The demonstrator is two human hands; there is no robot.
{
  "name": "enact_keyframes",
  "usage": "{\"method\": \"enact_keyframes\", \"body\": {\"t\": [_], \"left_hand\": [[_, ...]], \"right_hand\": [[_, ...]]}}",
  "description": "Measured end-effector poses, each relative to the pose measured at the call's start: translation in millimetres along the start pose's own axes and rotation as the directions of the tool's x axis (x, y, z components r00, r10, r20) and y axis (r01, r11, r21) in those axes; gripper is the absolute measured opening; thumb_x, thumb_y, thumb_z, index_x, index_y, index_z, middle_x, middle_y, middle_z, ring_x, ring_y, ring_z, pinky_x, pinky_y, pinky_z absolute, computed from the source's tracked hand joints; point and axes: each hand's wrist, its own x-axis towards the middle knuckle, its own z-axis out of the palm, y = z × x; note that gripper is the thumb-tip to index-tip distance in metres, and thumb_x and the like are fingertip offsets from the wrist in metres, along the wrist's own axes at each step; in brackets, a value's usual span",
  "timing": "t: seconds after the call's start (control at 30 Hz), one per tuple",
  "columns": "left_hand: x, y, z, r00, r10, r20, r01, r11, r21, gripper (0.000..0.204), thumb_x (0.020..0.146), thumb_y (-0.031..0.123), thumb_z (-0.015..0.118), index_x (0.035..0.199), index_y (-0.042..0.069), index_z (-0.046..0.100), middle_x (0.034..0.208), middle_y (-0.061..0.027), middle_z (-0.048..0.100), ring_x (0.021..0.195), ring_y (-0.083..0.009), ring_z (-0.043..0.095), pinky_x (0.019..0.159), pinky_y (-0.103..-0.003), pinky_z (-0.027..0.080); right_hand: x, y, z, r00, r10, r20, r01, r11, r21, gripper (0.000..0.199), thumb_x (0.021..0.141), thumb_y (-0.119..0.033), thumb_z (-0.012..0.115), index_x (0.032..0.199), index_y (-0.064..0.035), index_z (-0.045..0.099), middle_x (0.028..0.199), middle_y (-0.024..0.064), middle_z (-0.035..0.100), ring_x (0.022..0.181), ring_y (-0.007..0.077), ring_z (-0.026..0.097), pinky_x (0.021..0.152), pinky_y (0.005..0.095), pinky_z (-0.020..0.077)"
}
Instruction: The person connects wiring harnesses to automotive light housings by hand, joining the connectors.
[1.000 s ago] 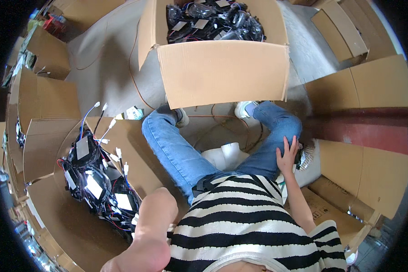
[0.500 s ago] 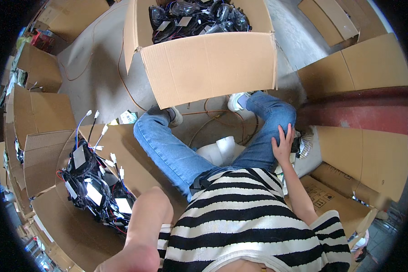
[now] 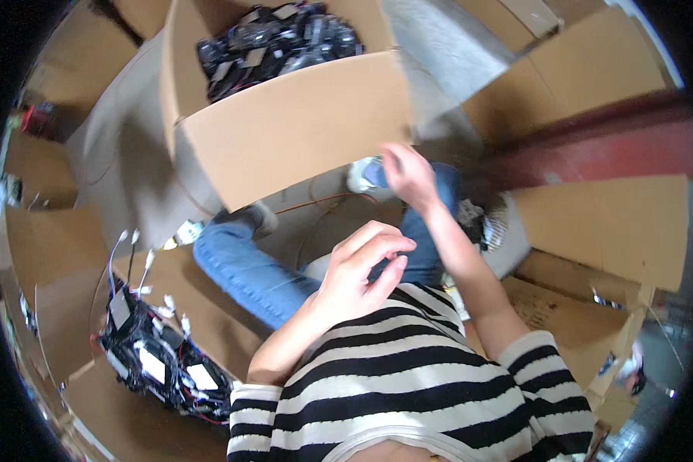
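My left hand (image 3: 363,269) is raised over my lap in front of the striped shirt, its fingers loosely curved and thumb apart, with nothing visible in it. Farther forward, my right hand (image 3: 410,175) is beside the lower right corner of an open cardboard box's front flap (image 3: 300,123). Its fingers are partly spread and slightly blurred; whether they touch the flap I cannot tell. Inside that box lie several black wire harnesses (image 3: 285,46), some in clear plastic, with pale labels. At my left, another open box (image 3: 131,412) holds black wired bundles (image 3: 158,358) with white connectors and white labels.
My jeans-clad legs (image 3: 246,266) are spread around the far box's near side. An orange cable (image 3: 316,202) runs along the floor. A red beam (image 3: 608,150) and more cardboard (image 3: 604,231) stand at the right. Other boxes (image 3: 42,239) line the left side.
My right hand has left my right knee and moved forward to the flap. The left hand has swung from beside my body to over my lap. The view has turned, shifting the boxes leftward.
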Motion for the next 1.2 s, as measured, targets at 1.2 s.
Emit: {"method": "enact_keyframes", "body": {"t": [1.2], "left_hand": [[45, -21, 55, 0.99, 0.14, 0.03, -0.123, 0.73, 0.672, 0.034, 0.064, 0.018, 0.065, 0.089, 0.001, 0.049, 0.092, -0.0128, 0.047, 0.082, -0.029, 0.046, 0.07, -0.037, 0.038]], "right_hand": [[37, -26, -3, 0.993, -0.011, -0.114, -0.035, 0.919, -0.392, 0.016, 0.073, -0.018, 0.049, 0.073, -0.0073, 0.06, 0.071, 0.0107, 0.059, 0.069, 0.0287, 0.057, 0.062, 0.041, 0.0438]]}}
